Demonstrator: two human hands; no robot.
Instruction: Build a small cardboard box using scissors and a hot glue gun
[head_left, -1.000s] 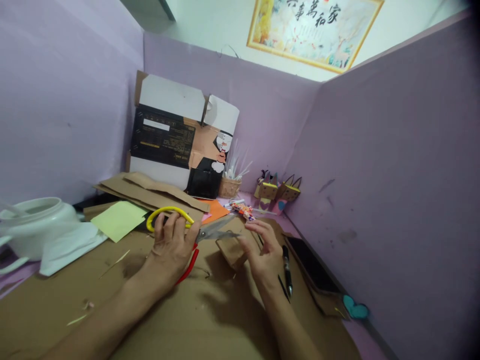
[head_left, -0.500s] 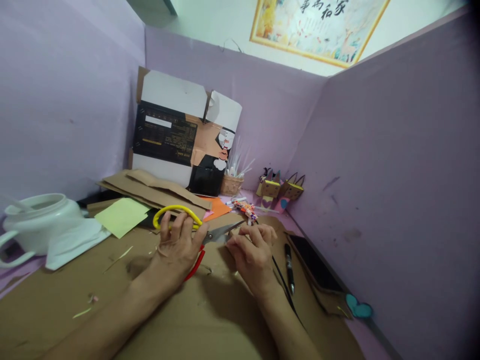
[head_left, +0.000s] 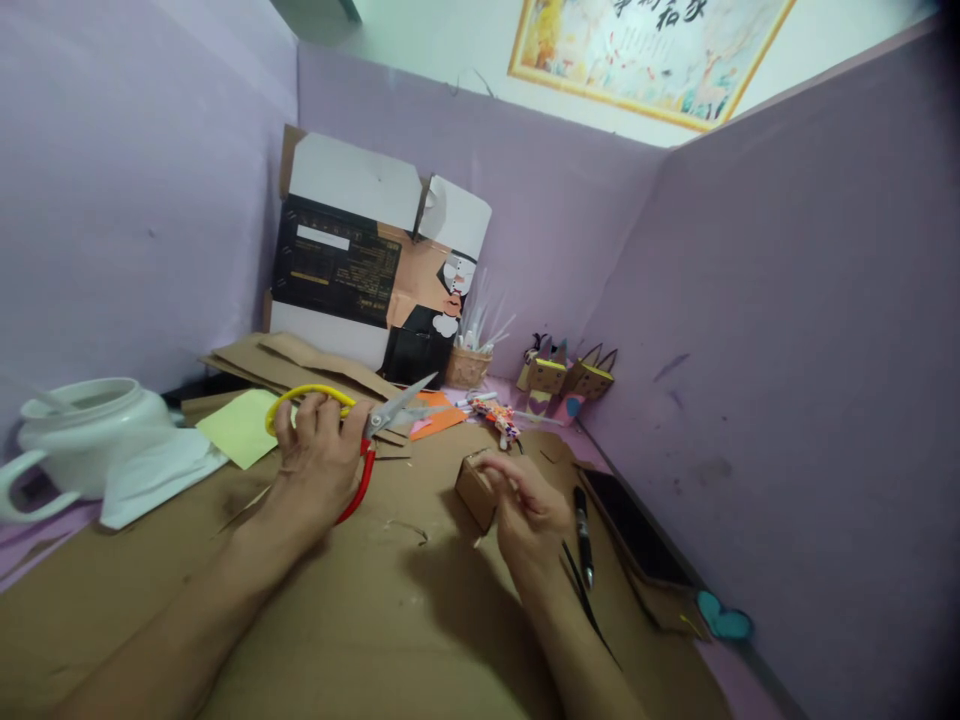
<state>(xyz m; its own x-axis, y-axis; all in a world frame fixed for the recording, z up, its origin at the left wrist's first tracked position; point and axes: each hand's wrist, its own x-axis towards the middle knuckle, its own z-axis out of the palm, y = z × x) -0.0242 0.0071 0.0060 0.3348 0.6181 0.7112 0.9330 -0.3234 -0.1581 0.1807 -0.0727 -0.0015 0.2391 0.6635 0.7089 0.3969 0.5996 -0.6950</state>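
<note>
My left hand (head_left: 319, 455) grips a pair of scissors (head_left: 390, 412) by its handles, one yellow and one red. The blades are parted and point up and to the right, touching nothing that I can make out. In my right hand (head_left: 529, 505) is a small brown cardboard box (head_left: 476, 495), pinched at its upper right edge. My fingers cover part of the box. Beneath both hands lies a large cardboard sheet (head_left: 360, 620) with thin scraps on it.
A white teapot (head_left: 94, 440) stands at the left beside yellow paper (head_left: 238, 428). Flattened cardboard (head_left: 345, 260) leans at the back near a basket of sticks (head_left: 469, 368) and cardboard figures (head_left: 589, 378). At the right lie a pen (head_left: 583, 540) and a black phone (head_left: 637, 525).
The scissors in my left hand have moved left, away from the right hand, and their blades are wider apart. The small cardboard box now shows more clearly in my right hand.
</note>
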